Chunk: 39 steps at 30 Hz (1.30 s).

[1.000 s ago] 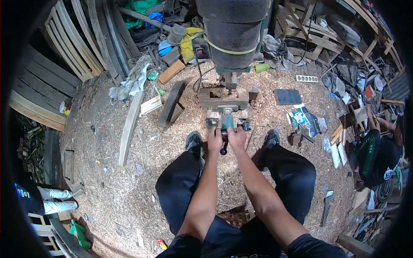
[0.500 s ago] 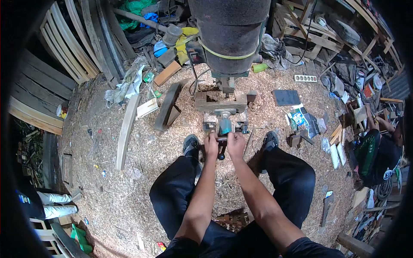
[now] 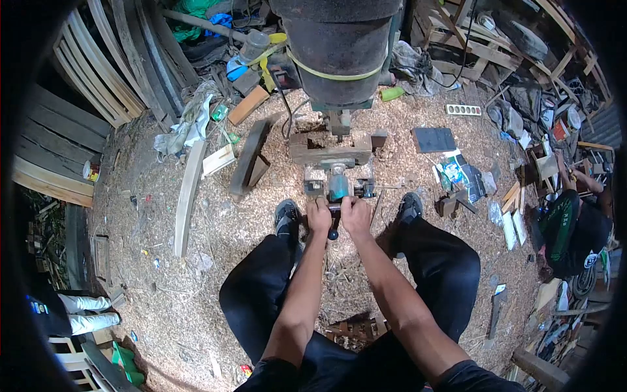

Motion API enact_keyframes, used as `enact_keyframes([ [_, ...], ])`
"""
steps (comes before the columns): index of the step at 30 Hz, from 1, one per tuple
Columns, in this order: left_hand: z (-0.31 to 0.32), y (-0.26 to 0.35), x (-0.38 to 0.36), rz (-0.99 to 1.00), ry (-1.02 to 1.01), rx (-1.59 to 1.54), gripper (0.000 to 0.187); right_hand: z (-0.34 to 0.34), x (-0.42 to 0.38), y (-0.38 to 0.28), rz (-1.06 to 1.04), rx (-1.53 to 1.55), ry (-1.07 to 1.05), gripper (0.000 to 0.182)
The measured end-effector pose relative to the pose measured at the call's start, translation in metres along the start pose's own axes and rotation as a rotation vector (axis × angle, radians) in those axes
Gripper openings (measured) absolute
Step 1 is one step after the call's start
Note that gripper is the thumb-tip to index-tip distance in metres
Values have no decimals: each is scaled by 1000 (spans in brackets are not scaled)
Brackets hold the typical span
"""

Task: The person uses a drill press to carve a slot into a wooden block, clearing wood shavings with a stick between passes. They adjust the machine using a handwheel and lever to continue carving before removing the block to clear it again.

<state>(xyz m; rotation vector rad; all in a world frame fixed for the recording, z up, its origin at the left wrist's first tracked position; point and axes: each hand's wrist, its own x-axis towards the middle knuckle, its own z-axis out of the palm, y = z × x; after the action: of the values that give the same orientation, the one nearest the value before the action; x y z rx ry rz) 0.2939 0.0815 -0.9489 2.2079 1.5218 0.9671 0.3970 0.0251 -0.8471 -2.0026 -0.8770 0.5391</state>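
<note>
Low in front of the machine, my left hand point(image 3: 319, 215) is closed round the left part of a dark handle bar point(image 3: 334, 207). My right hand point(image 3: 356, 215) grips the bar's other side, close beside it. A round black knob point(image 3: 334, 234) hangs just below, between the wrists. Ahead of the hands is a green vise body point(image 3: 338, 187), and beyond it a wooden workpiece point(image 3: 330, 154) lies crosswise in the clamp. The machine's spindle point(image 3: 339, 124) points down behind the wood, under a large dark motor housing point(image 3: 339, 52).
A dark beam point(image 3: 251, 157) and a long pale board point(image 3: 189, 199) lie on the left. A power strip point(image 3: 464, 110) and a dark flat panel point(image 3: 434, 140) are at the right. One person point(image 3: 571, 225) is at the far right; another person's legs point(image 3: 88, 313) show lower left.
The view has shifted slightly, so the machine and vise appear a little further left and the motor higher. Both hands remain closed on the handle bar.
</note>
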Motion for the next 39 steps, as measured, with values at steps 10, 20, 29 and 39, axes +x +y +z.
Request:
enact_keyframes([
  [10,0,6,-4,50,86,80,4,17,5,17,-154,94,173,37],
  [20,-46,54,28,-288,-215,-75,23,38,8,47,-124,358,238,37],
  [29,-48,57,25,-248,-40,-222,35,24,7,60,117,322,-10,40],
  [39,-16,23,16,-834,-12,-1006,36,23,7,12,-268,-66,148,31],
])
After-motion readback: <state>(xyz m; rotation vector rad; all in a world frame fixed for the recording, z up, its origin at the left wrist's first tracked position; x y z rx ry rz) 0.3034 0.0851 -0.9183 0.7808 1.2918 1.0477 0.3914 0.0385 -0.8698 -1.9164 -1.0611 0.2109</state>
